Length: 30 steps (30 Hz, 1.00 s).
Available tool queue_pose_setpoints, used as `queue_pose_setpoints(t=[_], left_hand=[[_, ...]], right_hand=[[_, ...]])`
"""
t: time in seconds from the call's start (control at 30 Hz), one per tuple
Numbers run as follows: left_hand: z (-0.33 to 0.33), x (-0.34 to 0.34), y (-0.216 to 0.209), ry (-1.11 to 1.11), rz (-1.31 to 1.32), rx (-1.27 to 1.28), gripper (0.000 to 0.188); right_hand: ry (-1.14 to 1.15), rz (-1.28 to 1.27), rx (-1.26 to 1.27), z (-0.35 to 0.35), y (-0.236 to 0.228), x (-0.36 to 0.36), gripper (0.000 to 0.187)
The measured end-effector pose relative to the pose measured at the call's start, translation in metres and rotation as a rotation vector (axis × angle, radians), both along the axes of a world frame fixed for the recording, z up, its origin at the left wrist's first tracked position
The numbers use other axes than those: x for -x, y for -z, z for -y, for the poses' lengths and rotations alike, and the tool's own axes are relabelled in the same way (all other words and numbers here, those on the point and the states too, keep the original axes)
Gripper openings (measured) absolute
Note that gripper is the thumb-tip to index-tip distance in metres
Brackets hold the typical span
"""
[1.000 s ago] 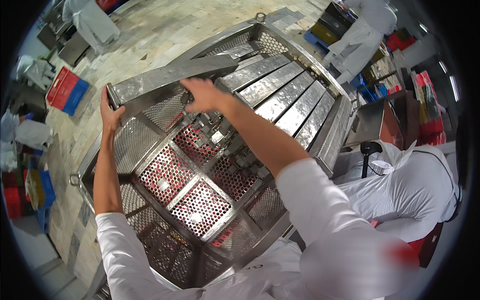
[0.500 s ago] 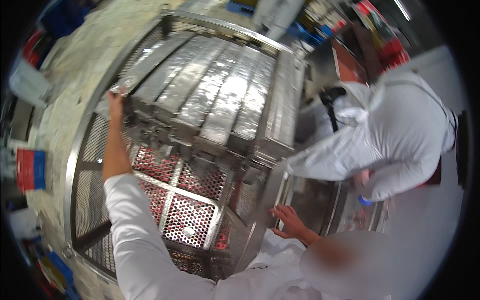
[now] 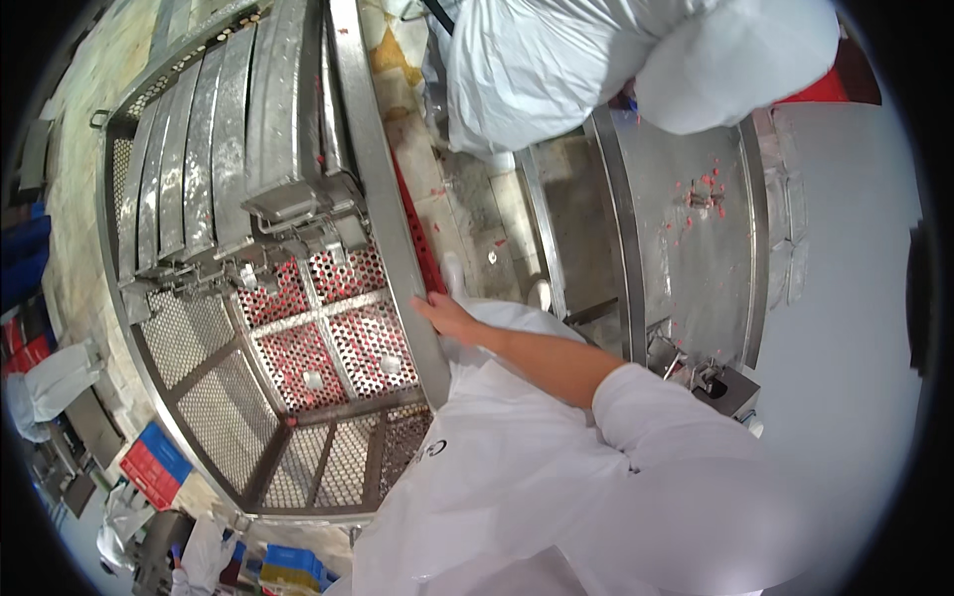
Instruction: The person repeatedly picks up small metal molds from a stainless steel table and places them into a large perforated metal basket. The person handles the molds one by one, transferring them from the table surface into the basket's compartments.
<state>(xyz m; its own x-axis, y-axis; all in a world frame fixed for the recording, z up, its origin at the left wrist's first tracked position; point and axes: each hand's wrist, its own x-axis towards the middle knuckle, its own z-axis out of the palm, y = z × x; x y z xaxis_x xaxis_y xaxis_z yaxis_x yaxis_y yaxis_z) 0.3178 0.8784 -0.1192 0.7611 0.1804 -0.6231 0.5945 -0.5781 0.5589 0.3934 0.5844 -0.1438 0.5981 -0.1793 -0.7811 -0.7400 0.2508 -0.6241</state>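
Observation:
My right hand [image 3: 449, 318] reaches in from the right, its fingers closed on the side rail of a large metal cage [image 3: 393, 228]. My left hand is out of view. Inside the cage, long shiny metal moulds [image 3: 204, 149] lie side by side toward the far end. Clasps and handles [image 3: 298, 228] stick out at their near ends. One taller mould [image 3: 283, 119] sits beside the rail, above the level of its neighbours. The perforated cage floor [image 3: 293, 363] shows in front of the moulds, with red showing at its holes and pale lumps on it.
At the upper right a co-worker in white [image 3: 556, 60] leans by a steel table [image 3: 686, 268] with red scraps on it. Tiled floor [image 3: 437, 189] lies between cage and table. Red and blue crates [image 3: 157, 462] stand beyond the cage at the lower left.
My view has swung right, so the cage appears farther left. My left hand has left the moulds' corner and the view. My right hand has come onto the cage rail.

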Motion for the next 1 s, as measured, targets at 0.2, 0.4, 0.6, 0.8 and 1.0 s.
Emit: queue_pose_setpoints(t=[0.2, 0.4, 0.6, 0.8, 1.0], left_hand=[[0.019, 0.091, -0.008, -0.032, -0.051, -0.135, 0.055], [0.02, 0.134, -0.003, -0.063, -0.073, -0.154, 0.047], [0.02, 0.165, 0.007, -0.09, -0.101, -0.166, 0.042], [0.037, 0.156, -0.021, -0.061, -0.144, -0.236, 0.053], [0.009, 0.171, -0.025, 0.124, -0.189, -0.33, 0.077]], right_hand=[[-0.081, 0.088, 0.159, -0.005, 0.014, -0.003, 0.067], [-0.099, -0.023, 0.257, 0.003, 0.002, -0.015, 0.067], [-0.134, -0.043, 0.183, 0.016, -0.037, -0.02, 0.062], [-0.113, 0.062, 0.375, 0.0, 0.038, -0.001, 0.058], [-0.1, 0.052, -0.145, 0.0, 0.03, -0.021, 0.072]])
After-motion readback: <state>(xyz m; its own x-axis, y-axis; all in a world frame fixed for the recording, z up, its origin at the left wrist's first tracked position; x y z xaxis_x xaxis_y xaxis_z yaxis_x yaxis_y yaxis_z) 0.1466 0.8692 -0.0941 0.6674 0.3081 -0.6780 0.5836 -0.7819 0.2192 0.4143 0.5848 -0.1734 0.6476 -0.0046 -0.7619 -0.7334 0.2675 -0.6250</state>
